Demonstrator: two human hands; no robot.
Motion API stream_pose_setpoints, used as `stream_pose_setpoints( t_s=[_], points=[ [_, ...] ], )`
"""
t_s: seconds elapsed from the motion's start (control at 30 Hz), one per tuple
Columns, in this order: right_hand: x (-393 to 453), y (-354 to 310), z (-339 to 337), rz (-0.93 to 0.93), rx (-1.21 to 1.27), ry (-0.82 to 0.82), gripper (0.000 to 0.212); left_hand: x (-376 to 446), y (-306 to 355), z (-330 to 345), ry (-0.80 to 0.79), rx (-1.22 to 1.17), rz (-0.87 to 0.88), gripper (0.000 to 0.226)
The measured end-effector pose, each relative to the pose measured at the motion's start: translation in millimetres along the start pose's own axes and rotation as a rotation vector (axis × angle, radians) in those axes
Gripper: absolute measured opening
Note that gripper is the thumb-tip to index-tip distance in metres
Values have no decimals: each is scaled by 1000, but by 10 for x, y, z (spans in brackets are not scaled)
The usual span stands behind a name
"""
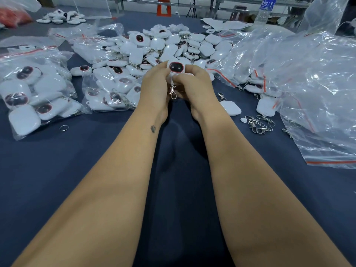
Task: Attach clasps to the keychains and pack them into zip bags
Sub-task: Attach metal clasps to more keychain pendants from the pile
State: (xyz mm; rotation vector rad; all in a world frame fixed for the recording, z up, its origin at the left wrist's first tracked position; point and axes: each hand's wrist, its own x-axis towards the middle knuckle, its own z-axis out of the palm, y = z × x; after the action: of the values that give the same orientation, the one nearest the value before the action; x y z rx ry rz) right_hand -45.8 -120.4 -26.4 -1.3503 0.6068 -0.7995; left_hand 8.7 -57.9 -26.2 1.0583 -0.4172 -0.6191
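Holding: keychain (175, 68) gripped upright above tabletop (96, 155) by fingers of left hand (155, 84) and right hand (192, 82) | clasp (173, 93) dangled beneath, seemingly for attachment | loose clasps (260, 124) kept near right.

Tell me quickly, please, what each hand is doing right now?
Left hand: closed, gripping the white keychain.
Right hand: closed, pinching the same keychain above its clasp.

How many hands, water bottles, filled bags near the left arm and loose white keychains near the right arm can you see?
Hands: 2, left and right, both holding one keychain
Water bottles: 1
Filled bags: 2
Loose white keychains: 2
Total: 7
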Motion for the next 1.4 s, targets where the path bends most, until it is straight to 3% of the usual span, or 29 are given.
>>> stream_pose_setpoints(
  t_s=[0.27, 1.17, 1.4],
  points=[
    [-22, 26, -12, -54, -51, -76, 39, 2, -3, 0, 47, -26, -51, 40],
    [-6, 30, 2, -40, -53, -51, 33, -11, 1, -22, -14, 5, -48, 39],
    [-8, 27, -1, -28, 29, -47, 21, -10, 3, -30, -33, -11, -48, 42]
  ],
)
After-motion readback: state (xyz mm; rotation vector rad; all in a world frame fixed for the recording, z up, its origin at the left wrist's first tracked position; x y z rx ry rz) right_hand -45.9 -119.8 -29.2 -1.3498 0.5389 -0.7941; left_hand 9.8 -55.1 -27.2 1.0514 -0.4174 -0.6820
